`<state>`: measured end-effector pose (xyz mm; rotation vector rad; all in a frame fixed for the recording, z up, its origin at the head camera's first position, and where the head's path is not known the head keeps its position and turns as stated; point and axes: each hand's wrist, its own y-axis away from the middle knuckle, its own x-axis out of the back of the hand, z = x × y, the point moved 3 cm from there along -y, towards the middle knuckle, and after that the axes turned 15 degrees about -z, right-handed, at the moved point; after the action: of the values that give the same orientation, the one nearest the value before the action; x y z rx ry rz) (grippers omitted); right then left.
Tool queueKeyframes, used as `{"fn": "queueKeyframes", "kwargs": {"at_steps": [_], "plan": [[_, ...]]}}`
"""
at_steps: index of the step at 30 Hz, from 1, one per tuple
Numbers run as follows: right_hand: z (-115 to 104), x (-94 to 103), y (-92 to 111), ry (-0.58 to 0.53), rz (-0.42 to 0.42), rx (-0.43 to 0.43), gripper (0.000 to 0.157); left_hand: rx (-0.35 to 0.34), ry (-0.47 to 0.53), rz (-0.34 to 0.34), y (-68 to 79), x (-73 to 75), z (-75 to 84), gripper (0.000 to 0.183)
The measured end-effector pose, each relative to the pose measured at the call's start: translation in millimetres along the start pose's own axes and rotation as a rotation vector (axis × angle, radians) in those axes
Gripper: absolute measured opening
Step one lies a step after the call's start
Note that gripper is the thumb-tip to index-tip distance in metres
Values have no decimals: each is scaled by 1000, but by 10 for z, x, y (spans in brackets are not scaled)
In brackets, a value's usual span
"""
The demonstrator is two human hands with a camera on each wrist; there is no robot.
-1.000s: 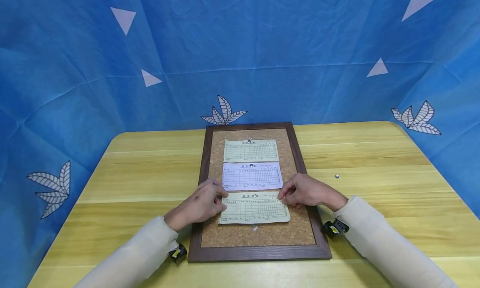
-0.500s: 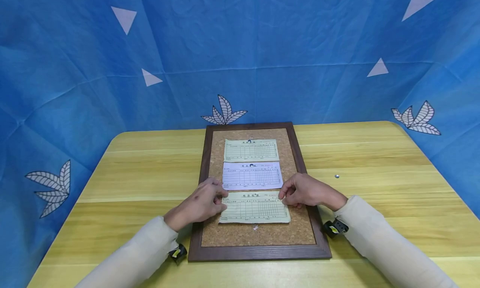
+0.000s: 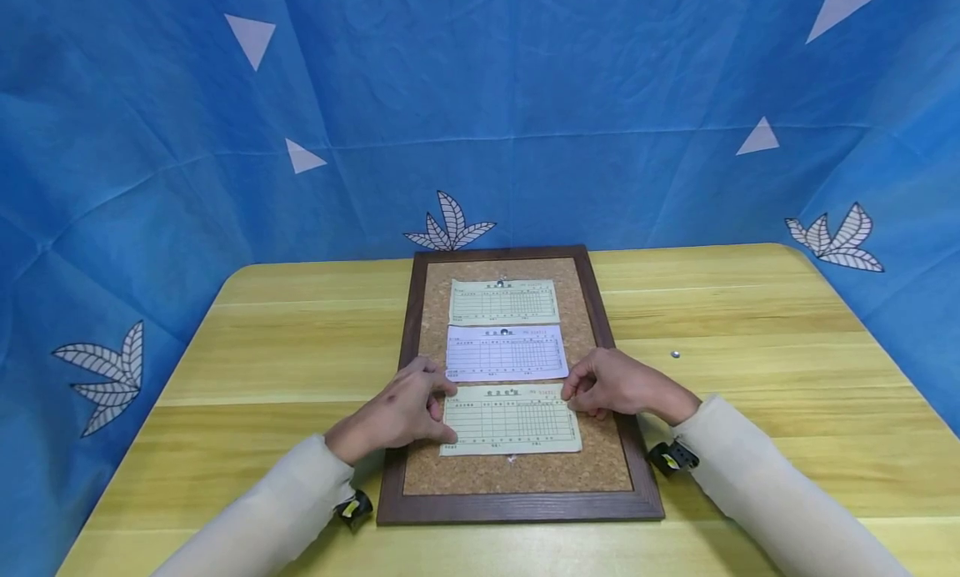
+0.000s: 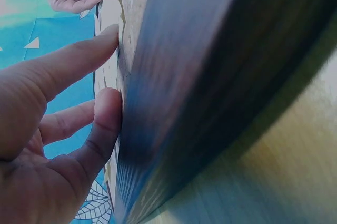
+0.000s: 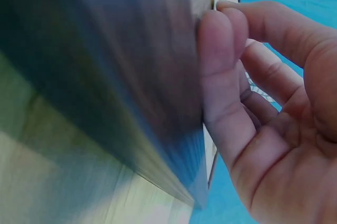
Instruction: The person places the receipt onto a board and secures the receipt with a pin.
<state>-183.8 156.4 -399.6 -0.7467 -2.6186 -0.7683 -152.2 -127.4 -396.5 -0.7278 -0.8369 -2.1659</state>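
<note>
A pale green receipt slip (image 3: 510, 423) lies lowest on the framed corkboard (image 3: 517, 477). My left hand (image 3: 405, 403) is at its left edge, forefinger by the upper corner and thumb spread down near the lower one. Fingertips press on the paper surface in the left wrist view, the fingers (image 4: 79, 60) apart. My right hand (image 3: 617, 383) pinches the slip's upper right corner between thumb and forefinger. Close up, the right fingers (image 5: 218, 39) are bunched at the board's surface. A small dark pin (image 3: 512, 390) shows at the slip's top middle.
Above it on the board are a white slip (image 3: 506, 356) and another green slip (image 3: 504, 303), each with a pin at its top. A loose silver thumbtack (image 3: 676, 354) lies on the wooden table (image 3: 300, 335) right of the board. A blue curtain (image 3: 480, 102) hangs behind.
My left thumb has spread downward along the slip's left side, away from the forefinger. The slip's lower edge sits slightly lower and straighter. The right hand keeps its hold at the corner.
</note>
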Motion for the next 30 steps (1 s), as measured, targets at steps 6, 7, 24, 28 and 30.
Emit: {"fn": "queueKeyframes", "kwargs": {"at_steps": [6,7,24,28,30], "plan": [[7,24,45,-9,-16,10,3,-2,4,-14,8,2,0,51],[9,31,56,-19,-17,9,3,-1,7,-15,10,2,-2,51],[112,266,296,-20,88,-32,9,-9,28,-19,36,-1,-12,51],[151,310,349,-24,103,-45,11,-13,39,-23,30,-10,-26,51],[166,328,374,-33,106,-44,12,-12,41,-24,30,-13,-29,51]]}}
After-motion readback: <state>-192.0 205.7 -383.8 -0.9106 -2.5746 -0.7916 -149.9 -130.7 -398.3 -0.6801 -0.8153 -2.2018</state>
